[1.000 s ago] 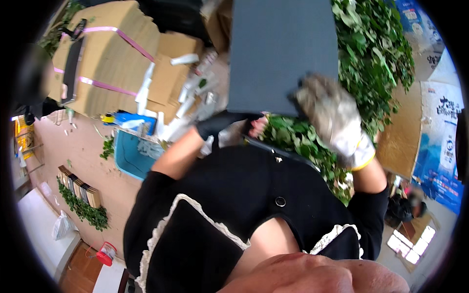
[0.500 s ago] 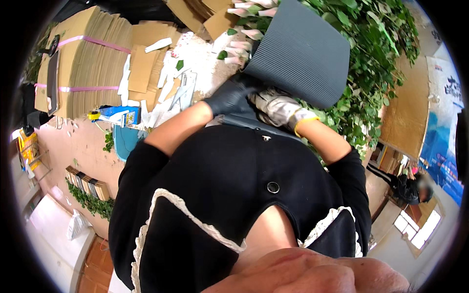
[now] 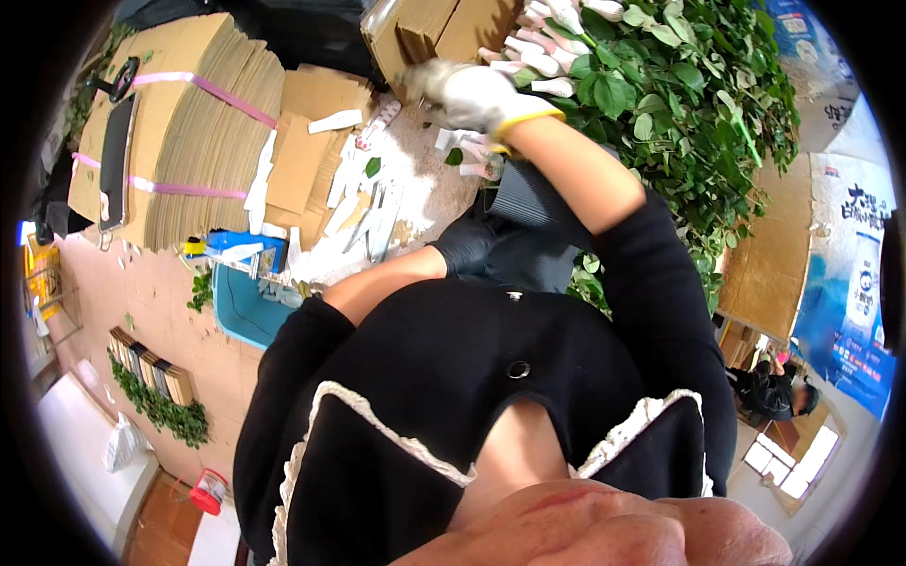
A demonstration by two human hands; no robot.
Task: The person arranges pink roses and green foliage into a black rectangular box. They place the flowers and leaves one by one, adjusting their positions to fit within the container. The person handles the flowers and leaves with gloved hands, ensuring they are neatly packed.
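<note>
My left hand (image 3: pixel 467 242), in a black glove, is closed at the near edge of a grey ribbed sheet (image 3: pixel 540 196) in front of my chest; its fingertips are partly lost against the dark material. My right hand (image 3: pixel 472 97), in a whitish glove with a yellow cuff, reaches far forward over the table beside brown cardboard (image 3: pixel 453 33). Motion smears its fingers, so I cannot tell whether they hold anything. Leafy green stems (image 3: pixel 661 94) lie to the right, with several pale, sleeve-like wrapped heads (image 3: pixel 543 61) at their left end.
A strapped stack of flat cardboard (image 3: pixel 189 132) stands at the left, with loose white sleeves (image 3: pixel 335 121) beside it. Below the table edge is a blue bin (image 3: pixel 247 307). Another person (image 3: pixel 769 389) is at the far right. A bundle with greenery (image 3: pixel 160 377) lies on the floor.
My right hand has left the ribbed sheet and swung forward to the cardboard. The sheet's raised flap has come down, while my left hand stays at the sheet.
</note>
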